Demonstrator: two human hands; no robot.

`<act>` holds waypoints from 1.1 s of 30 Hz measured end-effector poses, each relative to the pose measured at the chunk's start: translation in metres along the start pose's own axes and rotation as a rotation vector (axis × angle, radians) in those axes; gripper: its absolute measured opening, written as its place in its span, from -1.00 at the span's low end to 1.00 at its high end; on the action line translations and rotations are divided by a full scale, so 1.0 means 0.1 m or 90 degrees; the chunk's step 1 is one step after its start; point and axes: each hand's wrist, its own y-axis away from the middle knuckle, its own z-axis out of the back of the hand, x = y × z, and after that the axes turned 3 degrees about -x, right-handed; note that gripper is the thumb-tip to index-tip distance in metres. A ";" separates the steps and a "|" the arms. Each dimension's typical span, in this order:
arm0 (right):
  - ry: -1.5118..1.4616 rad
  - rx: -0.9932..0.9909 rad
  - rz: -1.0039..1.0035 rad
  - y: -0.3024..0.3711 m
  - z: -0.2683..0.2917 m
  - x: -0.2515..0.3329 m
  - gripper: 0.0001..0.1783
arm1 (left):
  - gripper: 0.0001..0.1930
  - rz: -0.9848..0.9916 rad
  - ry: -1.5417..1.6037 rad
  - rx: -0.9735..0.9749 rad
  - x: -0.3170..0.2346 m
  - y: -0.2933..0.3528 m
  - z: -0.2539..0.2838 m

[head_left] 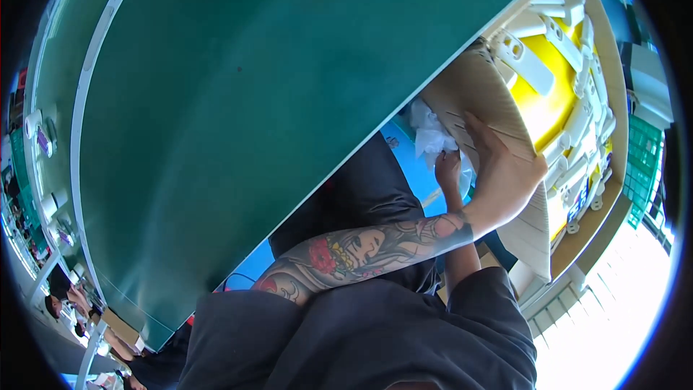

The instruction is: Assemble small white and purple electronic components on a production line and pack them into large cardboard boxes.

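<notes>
A cardboard box on the right holds many white plastic parts with oblong cut-outs, lying over a bright yellow surface. My left hand, at the end of a tattooed forearm, reaches across to the right and grips the box's near side flap, with fingers against its outer face. Below that flap, lower down, my right hand is closed at a crumpled translucent plastic bag. The left forearm crosses in front of the right arm, and the box flap hides part of the bag.
A large green tabletop fills the left and middle, its edge running diagonally beside the box. Green crates stand beyond the box. At the far left, small white items lie on another bench, and co-workers' arms show below.
</notes>
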 end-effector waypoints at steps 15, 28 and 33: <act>-0.089 0.067 0.036 0.66 0.47 -0.02 -0.41 | -0.51 0.027 0.134 0.053 -0.07 -0.28 0.47; -1.019 -0.069 -0.385 2.16 2.27 -1.32 -0.45 | -0.36 0.117 0.198 0.104 0.04 -0.53 1.06; -0.841 -0.408 -0.489 3.13 2.41 -2.95 -0.46 | -0.40 -0.056 -0.075 0.027 0.13 -0.17 1.08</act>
